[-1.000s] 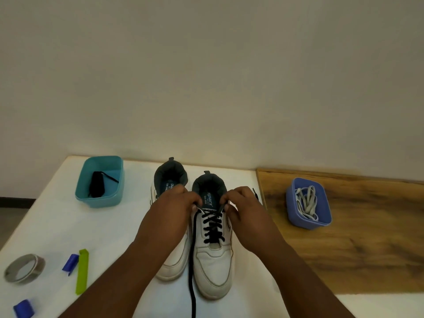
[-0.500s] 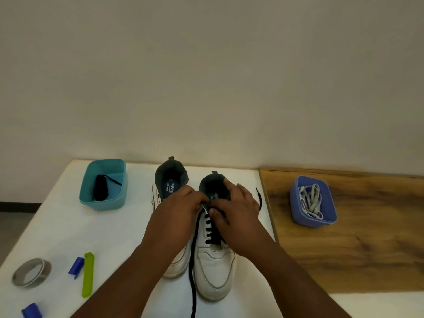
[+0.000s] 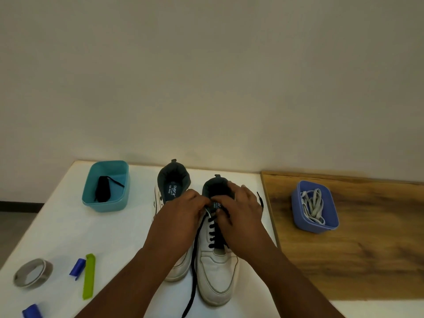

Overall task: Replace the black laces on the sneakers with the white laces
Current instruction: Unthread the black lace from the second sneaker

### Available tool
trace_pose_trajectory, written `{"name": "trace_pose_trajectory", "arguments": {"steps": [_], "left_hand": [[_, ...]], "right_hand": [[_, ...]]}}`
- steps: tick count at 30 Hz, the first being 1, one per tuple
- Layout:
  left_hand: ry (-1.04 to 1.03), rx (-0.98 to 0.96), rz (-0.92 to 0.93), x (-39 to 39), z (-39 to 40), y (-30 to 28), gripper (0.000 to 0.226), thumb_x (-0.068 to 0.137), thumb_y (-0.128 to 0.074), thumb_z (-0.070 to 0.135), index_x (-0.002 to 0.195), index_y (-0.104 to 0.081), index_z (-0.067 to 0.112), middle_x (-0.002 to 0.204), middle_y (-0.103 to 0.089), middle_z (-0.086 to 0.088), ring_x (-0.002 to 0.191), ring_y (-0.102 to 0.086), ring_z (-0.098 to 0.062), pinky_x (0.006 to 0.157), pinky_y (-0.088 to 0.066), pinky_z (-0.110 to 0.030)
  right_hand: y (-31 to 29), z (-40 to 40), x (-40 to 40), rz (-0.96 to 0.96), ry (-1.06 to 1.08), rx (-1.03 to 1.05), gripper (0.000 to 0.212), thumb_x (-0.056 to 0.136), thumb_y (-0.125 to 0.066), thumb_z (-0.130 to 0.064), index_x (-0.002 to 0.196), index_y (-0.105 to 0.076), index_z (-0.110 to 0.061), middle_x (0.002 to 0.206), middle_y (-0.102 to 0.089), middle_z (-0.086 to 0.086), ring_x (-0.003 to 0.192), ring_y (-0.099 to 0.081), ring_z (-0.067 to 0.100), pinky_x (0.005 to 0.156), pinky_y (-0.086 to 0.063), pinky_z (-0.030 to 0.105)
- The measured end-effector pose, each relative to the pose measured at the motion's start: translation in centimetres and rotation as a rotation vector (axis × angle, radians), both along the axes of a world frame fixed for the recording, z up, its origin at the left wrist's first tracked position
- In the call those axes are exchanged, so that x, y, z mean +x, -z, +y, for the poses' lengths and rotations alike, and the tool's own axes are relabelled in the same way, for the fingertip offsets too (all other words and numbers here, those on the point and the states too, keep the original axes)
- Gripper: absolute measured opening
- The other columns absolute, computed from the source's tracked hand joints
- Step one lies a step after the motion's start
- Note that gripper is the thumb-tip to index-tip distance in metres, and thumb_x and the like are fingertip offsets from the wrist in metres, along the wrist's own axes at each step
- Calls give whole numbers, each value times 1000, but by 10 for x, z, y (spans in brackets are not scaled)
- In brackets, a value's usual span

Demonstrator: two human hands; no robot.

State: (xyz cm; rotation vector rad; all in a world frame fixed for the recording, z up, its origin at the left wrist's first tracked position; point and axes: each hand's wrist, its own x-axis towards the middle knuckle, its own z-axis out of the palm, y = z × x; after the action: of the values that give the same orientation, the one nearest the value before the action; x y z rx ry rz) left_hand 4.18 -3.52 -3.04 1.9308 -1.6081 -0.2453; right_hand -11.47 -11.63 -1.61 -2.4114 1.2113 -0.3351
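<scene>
Head view: two sneakers stand side by side on the white surface (image 3: 68,226), toes toward the person, so the eyelets are in easy reach. The right sneaker (image 3: 216,267) carries its black lace (image 3: 213,235), one loose end trailing down past the toe. The left sneaker (image 3: 174,191) looks already unlaced; a bundled black lace lies in the teal tub (image 3: 105,187). White laces (image 3: 313,206) wait in the blue tub (image 3: 315,208) on the wooden board.

Both forearms reach forward. The left hand (image 3: 181,214) pinches the lace at the top eyelets, apparently to pull it free; the right hand (image 3: 241,210) curls over the tongue, steadying it.
</scene>
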Motion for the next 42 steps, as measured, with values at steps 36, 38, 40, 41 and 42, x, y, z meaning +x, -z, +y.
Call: {"name": "trace_pose_trajectory", "arguments": {"steps": [36, 38, 40, 41, 42], "left_hand": [[-12, -12, -13, 1, -2, 4, 26, 91, -66, 15, 110, -65, 33, 105, -63, 9, 84, -66, -15, 73, -58, -36], [1, -2, 11, 4, -5, 11, 46, 81, -72, 4, 111, -62, 37, 104, -63, 7, 82, -67, -17, 71, -59, -40], [3, 31, -5, 5, -5, 14, 56, 75, -73, -3, 114, -64, 37, 108, -63, 9, 84, -66, -16, 72, -59, -39], [3, 38, -16, 6, -5, 15, 59, 74, -72, -5, 115, -64, 36, 109, -62, 10, 85, -66, -15, 73, -59, -38], [3, 36, -17, 6, -5, 15, 61, 73, -70, -7, 116, -65, 36, 111, -63, 10, 87, -66, -15, 74, -59, -38]], "right_hand": [[1, -16, -9, -175, 116, -66, 30, 98, -58, -45, 128, -63, -42, 152, -44, -4, 145, -31, 23, 115, -30, 47], [8, -7, -2, 6, 54, -38, 21, 98, -59, -43, 117, -69, -43, 159, -38, -6, 154, -15, 27, 120, -16, 52], [8, -5, -1, -1, 89, -34, 16, 100, -57, -37, 105, -72, -37, 154, -44, -6, 152, -21, 25, 120, -17, 50], [8, -8, -3, -43, 120, -67, 17, 102, -54, -34, 101, -71, -34, 148, -50, -5, 147, -31, 24, 118, -23, 49], [6, -11, -5, -84, 154, -132, 21, 103, -50, -31, 97, -70, -30, 137, -56, -2, 137, -43, 23, 111, -33, 46]]}}
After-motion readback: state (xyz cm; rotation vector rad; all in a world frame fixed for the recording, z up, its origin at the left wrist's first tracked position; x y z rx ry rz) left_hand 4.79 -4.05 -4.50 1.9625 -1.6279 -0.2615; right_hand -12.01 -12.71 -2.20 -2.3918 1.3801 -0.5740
